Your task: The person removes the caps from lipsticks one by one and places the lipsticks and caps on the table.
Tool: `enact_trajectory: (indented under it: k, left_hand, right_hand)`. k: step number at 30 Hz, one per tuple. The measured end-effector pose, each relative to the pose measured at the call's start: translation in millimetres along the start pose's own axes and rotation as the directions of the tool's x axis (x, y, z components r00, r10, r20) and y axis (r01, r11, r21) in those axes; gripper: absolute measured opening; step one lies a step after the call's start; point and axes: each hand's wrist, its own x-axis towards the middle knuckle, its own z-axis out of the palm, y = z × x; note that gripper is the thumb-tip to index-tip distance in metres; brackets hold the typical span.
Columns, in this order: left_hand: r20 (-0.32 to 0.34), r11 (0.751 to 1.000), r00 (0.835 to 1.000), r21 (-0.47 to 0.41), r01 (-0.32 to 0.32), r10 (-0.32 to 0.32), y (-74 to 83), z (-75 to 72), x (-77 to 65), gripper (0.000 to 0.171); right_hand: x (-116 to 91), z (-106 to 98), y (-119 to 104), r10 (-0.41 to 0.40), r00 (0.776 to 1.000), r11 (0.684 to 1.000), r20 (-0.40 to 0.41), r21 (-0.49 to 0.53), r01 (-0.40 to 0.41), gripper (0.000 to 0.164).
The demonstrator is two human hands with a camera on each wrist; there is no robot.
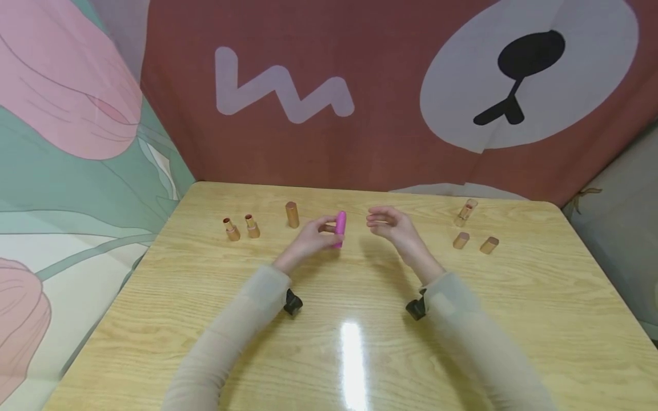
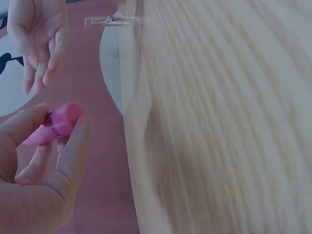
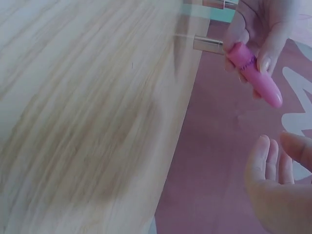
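Observation:
My left hand (image 1: 315, 235) pinches a bullet-shaped pink lipstick tube (image 1: 340, 228) between thumb and fingers, above the middle of the table. Its rounded tip points up in the head view, and dark lettering runs round the body of the tube (image 3: 254, 74) in the right wrist view. To the right, my right hand (image 1: 398, 228) hovers with fingers relaxed and slightly bent, apart from the tube and holding nothing. Behind the left hand stands a gold-brown capped tube (image 1: 292, 214).
Two uncapped lipsticks, one (image 1: 231, 229) beside the other (image 1: 252, 226), stand at the left. On the right are a clear-cased lipstick (image 1: 466, 212) and two gold-brown caps, one nearer (image 1: 461, 240) and one farther right (image 1: 489, 245). A printed cloth (image 1: 370, 142) hangs behind the wooden table (image 1: 319, 354).

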Motion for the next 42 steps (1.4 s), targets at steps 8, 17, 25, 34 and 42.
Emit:
enact_trajectory:
  k: [8, 17, 25, 34, 42]
  left_hand:
    - [-0.007, 0.991, 1.000, 0.130, -0.028, 0.029, 2.5, 6.5, -1.3, 0.045]
    - [0.010, 0.995, 0.999, 0.098, -0.034, 0.033, 2.8, 13.3, -2.7, 0.039]
    - [0.007, 0.994, 0.999, 0.100, -0.046, 0.046, 3.3, 20.6, -0.7, 0.036]
    - [-0.040, 0.988, 0.992, 0.104, -0.113, 0.118, 4.1, 29.0, -2.5, 0.033]
    - [-0.049, 0.989, 0.990, 0.084, -0.126, 0.130, 5.6, 33.2, -2.5, 0.028]
  right_hand:
    - [0.1, 12.5, 5.8, 0.056, 0.998, 0.997, 0.008, -0.058, -0.055, 0.042]
    - [0.0, 22.8, 13.6, 0.072, 0.997, 0.995, 0.003, -0.063, -0.072, 0.046]
    - [-1.0, 23.9, 13.0, 0.083, 0.996, 0.997, -0.021, -0.003, -0.083, 0.044]
    - [-0.8, 26.7, 11.2, 0.122, 0.991, 0.989, -0.060, 0.091, -0.116, 0.044]
    - [-2.1, 24.3, 9.2, 0.160, 0.986, 0.964, -0.051, 0.221, -0.145, 0.047]
